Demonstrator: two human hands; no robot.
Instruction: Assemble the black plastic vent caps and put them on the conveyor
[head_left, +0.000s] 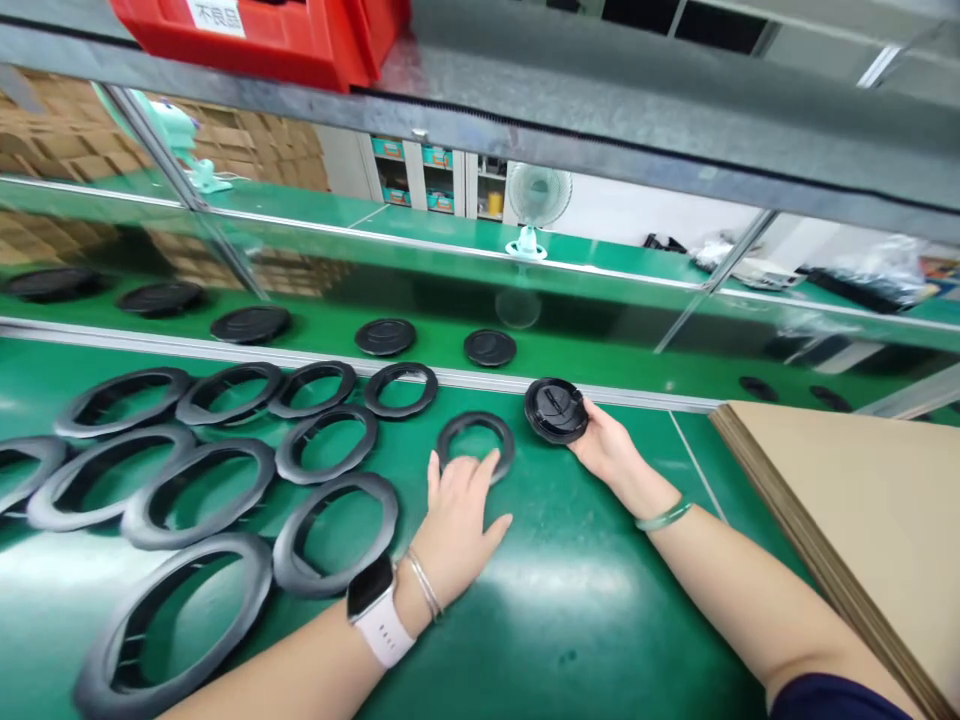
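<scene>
My left hand point(457, 515) lies flat on the green table point(570, 610), fingers spread, their tips on the near edge of a black plastic ring point(475, 440). My right hand point(604, 445) grips a round black disc part point(556, 409) at its right edge, resting on the table beside that ring. Several more black rings point(225, 480) lie in rows to the left. A white watch and bracelets are on my left wrist, a green bangle on my right.
Several black discs point(385, 336) sit on the green conveyor belt point(315, 335) behind a metal rail. A stack of cardboard sheets point(862, 520) lies at the right. A red bin point(255, 35) stands on the shelf overhead. A small fan point(538, 205) stands beyond.
</scene>
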